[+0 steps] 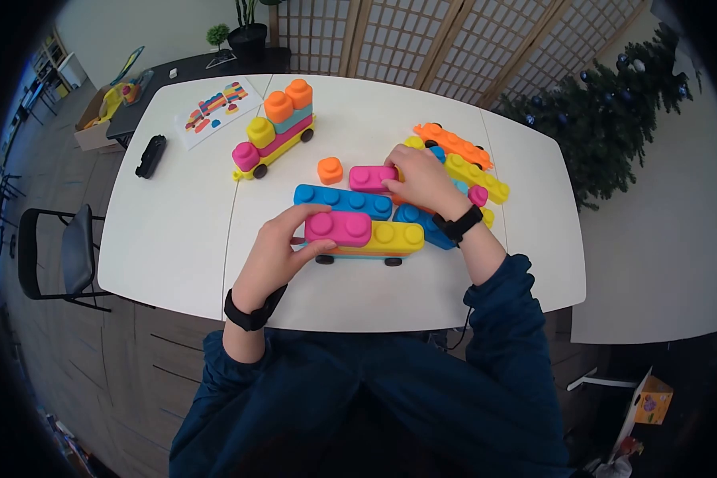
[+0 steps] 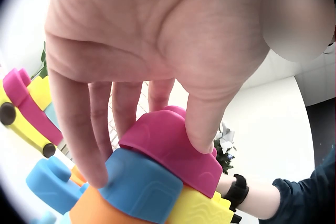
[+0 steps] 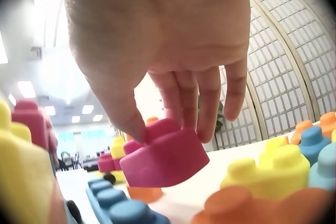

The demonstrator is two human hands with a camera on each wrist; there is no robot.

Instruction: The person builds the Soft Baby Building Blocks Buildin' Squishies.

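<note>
White table (image 1: 175,239) spreads under the 2 hands. On it, a wheeled stack (image 1: 394,240) stands just right of the left hand (image 1: 277,239). Hands are apart: the left clamps thumb and fingers round pink brick 1 (image 1: 338,229), on top of the stack; the right hand (image 1: 426,179), farther out, pinches pink brick 2 (image 1: 366,178) between thumb and fingertips.

To do it well, I'd say: left should brace the stack, square brick 1 over its studs and press straight down, evenly, so the layers don't slide or roll. Right should level brick 2, which tilts, and keep clear of the long blue brick (image 1: 342,201) between the hands.

Looks: stack is yellow and blue over orange, black wheels below. Pink bricks are glossy, rounded at the corners, 2 studs visible on brick 1; it rises above the yellow beside it. Can't tell if it's fully seated. Smallest: orange brick (image 1: 330,170), just left of the right hand's brick, untouched.
</note>
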